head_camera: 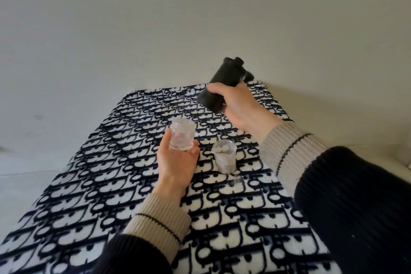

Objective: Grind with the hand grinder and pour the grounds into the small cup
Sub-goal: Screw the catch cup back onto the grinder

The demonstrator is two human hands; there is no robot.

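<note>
My right hand [241,107] grips the black cylindrical body of the hand grinder [220,83], held tilted above the far right of the cloth, its top end pointing up and right. My left hand [176,162] holds a clear glass jar [182,134] with a threaded rim, upright and lifted off the cloth; it looks like the grinder's detached catch jar. Between my hands a small clear cup [224,156] with a pour lip stands on the cloth, with pale powder at its bottom and on its walls.
A black-and-white patterned cloth [111,184] covers the table. A plain white wall rises behind its far edge. A little pale powder [236,181] lies on the cloth just in front of the cup.
</note>
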